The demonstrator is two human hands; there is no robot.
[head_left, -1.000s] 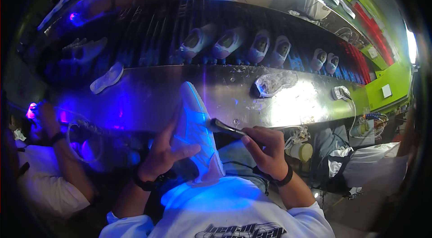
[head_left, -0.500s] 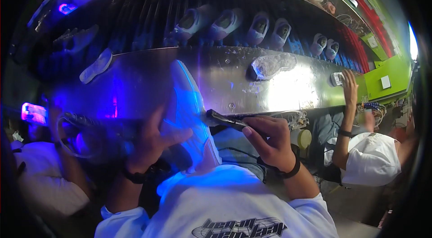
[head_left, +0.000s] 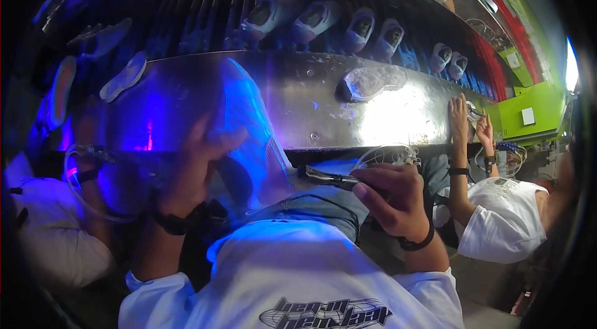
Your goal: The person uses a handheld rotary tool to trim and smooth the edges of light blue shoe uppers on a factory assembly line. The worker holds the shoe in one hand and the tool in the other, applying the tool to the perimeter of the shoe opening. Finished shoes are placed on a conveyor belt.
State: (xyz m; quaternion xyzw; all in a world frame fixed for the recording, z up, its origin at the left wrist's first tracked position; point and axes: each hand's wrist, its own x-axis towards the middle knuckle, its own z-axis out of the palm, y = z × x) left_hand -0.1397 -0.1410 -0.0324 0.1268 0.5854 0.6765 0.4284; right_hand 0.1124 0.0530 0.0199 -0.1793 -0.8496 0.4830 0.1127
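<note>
A pale shoe (head_left: 249,120), lit blue, points its toe away from me over the near edge of the metal bench. My left hand (head_left: 205,158) is closed around its left side, the fingers partly hidden in shadow and by the shoe. In my right hand (head_left: 395,195) is a brush (head_left: 329,178) with a dark handle and a metal collar, pinched between thumb and fingers. Its bristle end lies at the shoe's right side, close to the heel; whether it touches cannot be made out.
Past the metal bench (head_left: 292,96), several white shoes (head_left: 359,30) stand on a dark roller conveyor. On the bench lie a whitish sole (head_left: 376,82) and a paler sole (head_left: 124,77) at left. Co-workers sit either side; the right one's hand (head_left: 459,120) rests on the bench.
The brush has moved along the shoe's right side toward the heel. My view has shifted a little. At right, the co-worker's second hand has come to the bench; at left, another shoe has appeared.
</note>
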